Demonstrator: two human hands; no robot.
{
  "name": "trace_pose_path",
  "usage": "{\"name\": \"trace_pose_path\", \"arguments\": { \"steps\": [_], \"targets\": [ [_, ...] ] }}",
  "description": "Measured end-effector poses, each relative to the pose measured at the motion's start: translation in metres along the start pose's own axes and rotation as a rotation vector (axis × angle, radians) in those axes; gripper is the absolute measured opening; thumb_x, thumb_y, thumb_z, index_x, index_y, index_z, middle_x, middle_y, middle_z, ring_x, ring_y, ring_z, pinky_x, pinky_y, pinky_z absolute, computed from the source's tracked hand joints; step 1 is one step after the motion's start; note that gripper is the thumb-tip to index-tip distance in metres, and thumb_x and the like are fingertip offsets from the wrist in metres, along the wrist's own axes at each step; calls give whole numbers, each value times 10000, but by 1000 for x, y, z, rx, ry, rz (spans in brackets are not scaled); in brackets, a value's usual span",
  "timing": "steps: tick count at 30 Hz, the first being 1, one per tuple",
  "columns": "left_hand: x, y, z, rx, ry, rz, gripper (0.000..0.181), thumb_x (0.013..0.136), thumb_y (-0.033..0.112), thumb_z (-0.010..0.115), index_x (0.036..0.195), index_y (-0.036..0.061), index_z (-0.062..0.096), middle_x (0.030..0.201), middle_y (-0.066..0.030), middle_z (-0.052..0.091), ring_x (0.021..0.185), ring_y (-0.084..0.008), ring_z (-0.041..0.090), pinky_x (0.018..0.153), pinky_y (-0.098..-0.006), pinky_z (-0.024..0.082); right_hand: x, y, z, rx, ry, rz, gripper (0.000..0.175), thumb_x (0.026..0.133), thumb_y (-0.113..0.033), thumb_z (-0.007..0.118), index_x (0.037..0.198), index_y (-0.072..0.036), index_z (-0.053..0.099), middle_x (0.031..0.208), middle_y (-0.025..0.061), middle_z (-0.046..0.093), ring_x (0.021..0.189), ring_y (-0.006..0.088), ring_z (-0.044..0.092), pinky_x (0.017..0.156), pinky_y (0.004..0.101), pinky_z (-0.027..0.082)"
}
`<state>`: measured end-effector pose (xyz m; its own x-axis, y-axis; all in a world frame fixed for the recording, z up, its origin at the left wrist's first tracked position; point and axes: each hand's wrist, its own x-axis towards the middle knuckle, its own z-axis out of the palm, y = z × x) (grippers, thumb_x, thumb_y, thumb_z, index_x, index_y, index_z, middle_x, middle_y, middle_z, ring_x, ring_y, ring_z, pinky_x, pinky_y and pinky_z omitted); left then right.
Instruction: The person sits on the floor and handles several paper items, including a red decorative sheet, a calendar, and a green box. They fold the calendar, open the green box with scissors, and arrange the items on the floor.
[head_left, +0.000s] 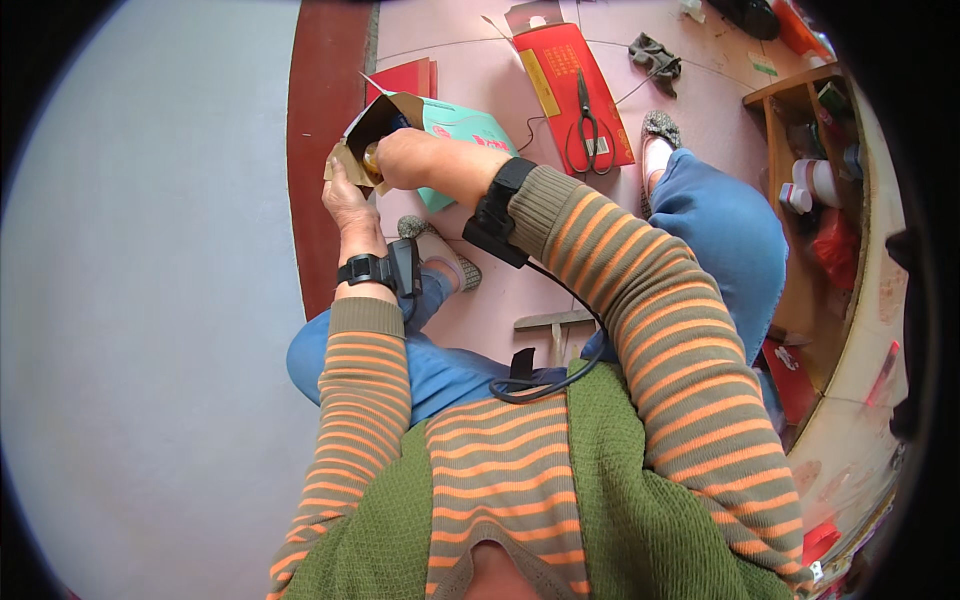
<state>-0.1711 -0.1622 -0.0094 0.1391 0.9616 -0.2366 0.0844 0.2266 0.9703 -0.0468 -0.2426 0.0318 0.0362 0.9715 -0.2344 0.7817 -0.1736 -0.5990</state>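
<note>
A mint-green cardboard carton (466, 122) with pink printing lies on the floor, its open end turned towards me. My left hand (349, 196) grips a brown flap (342, 163) at the carton's mouth, thumb laid against it. At that same opening is my right hand (409, 157), knuckles up, its fingertips out of sight. Right beside those fingers shows a round, clear and yellowish item (370, 158); whether the hand grips it cannot be made out. Deeper in the dark inside sits something blue (400, 121).
A red box (559, 90) carries black-handled scissors (585, 124). Behind the carton lies a red folder-like item (409, 77). A dark cloth (655, 63) rests on the tiles. Wooden shelving (776, 142) with bottles stands right; a pale wall (150, 300) rises left. A T-shaped tool (553, 322) lies between my legs.
</note>
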Motion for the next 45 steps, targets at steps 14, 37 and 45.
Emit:
{"name": "trace_pose_path", "arguments": {
  "steps": [14,37,45],
  "targets": [
    [-16,-3,3,125,-255,165,512,958,433,475,1188,-14,578,1041,-83,616,944,-200,604,828,-315,492,6,33,5,374,292,87,350,792,-83,508,1106,-67,661,1037,173,659,937,323,638,798,380,504],
    [-46,-25,47,667,-418,516,912,669,272,803,1442,224,320,1503,-149,232,1358,-323,294,1096,-388,307,-20,92,0,1506,179,680,303,923,-234,532,1093,10,588,1017,146,643,911,299,596,816,436,437],
    [-52,-6,51,793,-478,454,799,629,284,815,1325,173,439,1433,-134,321,1315,-325,346,1070,-410,342,-27,87,2,1561,292,724,281,917,-214,530,1055,23,590,929,133,657,848,261,612,773,407,455]
  ]
}}
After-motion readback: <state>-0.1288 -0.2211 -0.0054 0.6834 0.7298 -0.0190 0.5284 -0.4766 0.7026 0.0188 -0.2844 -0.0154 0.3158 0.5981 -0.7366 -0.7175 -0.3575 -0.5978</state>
